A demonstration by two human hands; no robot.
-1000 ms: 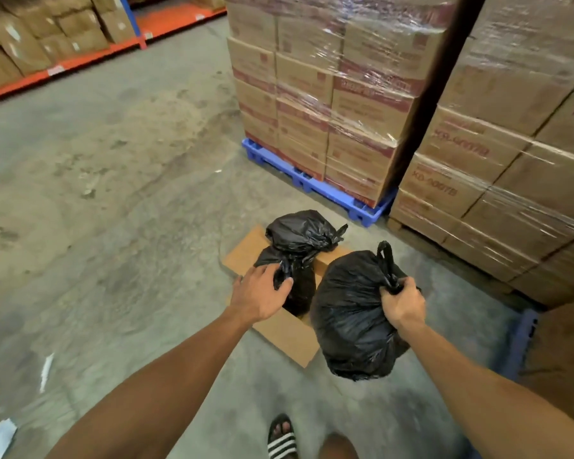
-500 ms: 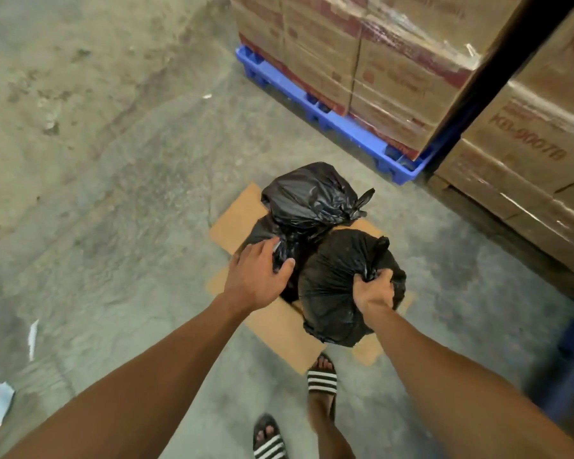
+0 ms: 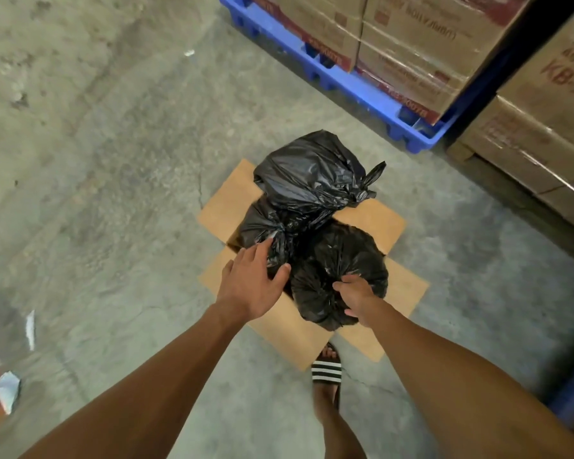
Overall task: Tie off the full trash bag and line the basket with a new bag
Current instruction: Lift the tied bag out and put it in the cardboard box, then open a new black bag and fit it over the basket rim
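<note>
Three tied black trash bags sit in an open cardboard box (image 3: 378,220) on the concrete floor. The nearest bag (image 3: 342,260) rests in the box's near right part, and my right hand (image 3: 358,298) grips its gathered top. My left hand (image 3: 252,283) lies with fingers spread against the neck of the left bag (image 3: 262,226). A third bag (image 3: 312,173) lies on top at the far side, its knot pointing right. No basket or new bag is in view.
A blue pallet (image 3: 362,91) stacked with wrapped cartons stands just beyond the box. More cartons (image 3: 544,127) rise at the right. My sandalled foot (image 3: 327,369) touches the box's near flap. Paper scraps (image 3: 7,389) lie on the floor at left.
My right hand has lowered the bag it carried into the box beside the other two. My left hand has opened out against the left bag. I have stepped closer.
</note>
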